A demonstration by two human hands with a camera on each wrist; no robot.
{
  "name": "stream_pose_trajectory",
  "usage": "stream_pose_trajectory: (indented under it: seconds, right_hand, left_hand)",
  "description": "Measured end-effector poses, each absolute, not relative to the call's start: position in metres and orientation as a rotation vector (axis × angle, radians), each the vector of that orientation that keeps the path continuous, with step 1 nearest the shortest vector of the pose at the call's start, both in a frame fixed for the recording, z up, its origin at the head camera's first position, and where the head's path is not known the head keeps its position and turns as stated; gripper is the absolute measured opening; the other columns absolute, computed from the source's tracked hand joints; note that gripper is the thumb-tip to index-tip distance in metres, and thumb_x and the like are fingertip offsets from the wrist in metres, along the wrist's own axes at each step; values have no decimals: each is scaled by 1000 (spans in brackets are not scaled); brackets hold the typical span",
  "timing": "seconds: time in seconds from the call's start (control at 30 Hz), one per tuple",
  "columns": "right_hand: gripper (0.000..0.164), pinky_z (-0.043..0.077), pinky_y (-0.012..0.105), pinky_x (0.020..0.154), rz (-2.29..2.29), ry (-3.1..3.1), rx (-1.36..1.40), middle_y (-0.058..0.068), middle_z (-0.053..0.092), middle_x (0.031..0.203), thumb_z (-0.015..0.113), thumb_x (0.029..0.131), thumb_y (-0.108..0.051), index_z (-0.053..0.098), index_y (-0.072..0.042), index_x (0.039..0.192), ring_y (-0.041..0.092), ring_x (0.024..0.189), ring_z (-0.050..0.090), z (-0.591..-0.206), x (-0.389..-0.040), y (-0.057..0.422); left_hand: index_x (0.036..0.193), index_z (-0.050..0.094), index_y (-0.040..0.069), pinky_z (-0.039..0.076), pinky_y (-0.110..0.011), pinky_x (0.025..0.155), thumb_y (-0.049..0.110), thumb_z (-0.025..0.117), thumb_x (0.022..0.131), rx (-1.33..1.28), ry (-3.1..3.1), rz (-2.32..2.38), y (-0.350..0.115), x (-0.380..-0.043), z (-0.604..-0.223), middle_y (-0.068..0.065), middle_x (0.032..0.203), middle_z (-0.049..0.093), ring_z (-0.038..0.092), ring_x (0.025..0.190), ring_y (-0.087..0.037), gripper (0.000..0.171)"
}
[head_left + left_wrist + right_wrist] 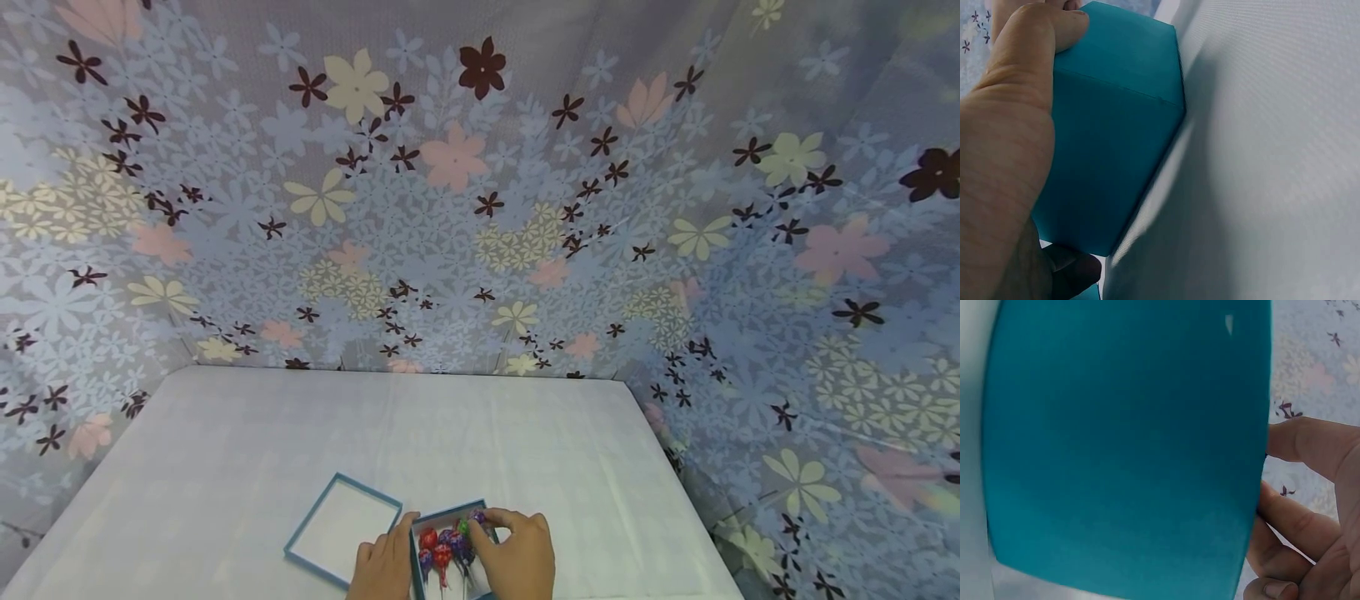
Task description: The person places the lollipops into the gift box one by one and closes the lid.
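Observation:
An open teal box [447, 510] stands at the table's near edge, with several wrapped lollipops [442, 554] inside, red, purple and green, their white sticks toward me. My left hand [381, 562] grips the box's left side; in the left wrist view its thumb [1072, 28] presses on the teal wall. Over the box's right rim reaches my right hand [525, 558], pinching a purple lollipop [478, 517] at the far right corner between thumb and index finger. From the right wrist, the box wall [1129, 450] hides the lollipops and the fingertips.
A shallow box lid [341, 529], white inside with teal edges, lies left of the box, close to my left hand. White cloth covers the table [390, 433]. Flowered fabric [450, 208] hangs behind and on both sides.

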State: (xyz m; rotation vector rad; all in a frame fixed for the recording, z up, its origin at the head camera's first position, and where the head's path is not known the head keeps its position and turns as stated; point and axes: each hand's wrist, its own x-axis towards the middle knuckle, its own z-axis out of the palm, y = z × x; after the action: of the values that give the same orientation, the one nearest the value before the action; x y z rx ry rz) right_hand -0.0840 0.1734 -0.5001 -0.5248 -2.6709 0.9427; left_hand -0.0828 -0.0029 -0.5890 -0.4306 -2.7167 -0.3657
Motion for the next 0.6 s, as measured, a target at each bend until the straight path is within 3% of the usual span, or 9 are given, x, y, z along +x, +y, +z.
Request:
stream_pose_trajectory:
  seconds: [0.13, 0.23, 0.4, 0.6]
  right_hand:
    - [26, 37, 28, 56, 967, -2676, -513, -5, 62, 74, 88, 70, -38, 81, -19, 86, 15, 67, 37, -501, -84, 169]
    - [24, 38, 28, 59, 962, -2680, -485, -7, 65, 74, 88, 70, -39, 81, -22, 85, 13, 68, 38, -502, -83, 167]
    - [23, 37, 25, 59, 897, -2678, -433, -13, 71, 72, 89, 69, -39, 81, -23, 83, 9, 66, 37, -507, -83, 164]
    - [22, 31, 24, 57, 777, -2694, -401, -14, 71, 73, 89, 67, -40, 81, -25, 81, 9, 64, 34, -513, -85, 162]
  left_hand:
    - [134, 43, 6, 25, -28, 65, 26, 63, 89, -436, -2711, -369, -4, -83, -589, 4, 94, 56, 43, 71, -10, 53]
    - [134, 43, 7, 24, -28, 65, 30, 65, 87, -436, -2693, -367, -4, -83, -589, 3, 95, 57, 43, 72, -10, 57]
    - [134, 45, 7, 25, -27, 64, 23, 68, 85, -437, -2654, -339, -4, -84, -590, 5, 90, 55, 41, 69, -8, 56]
    - [135, 44, 7, 25, -27, 65, 39, 66, 86, -451, -2723, -341, -5, -83, -585, 3, 98, 58, 42, 72, -9, 62]
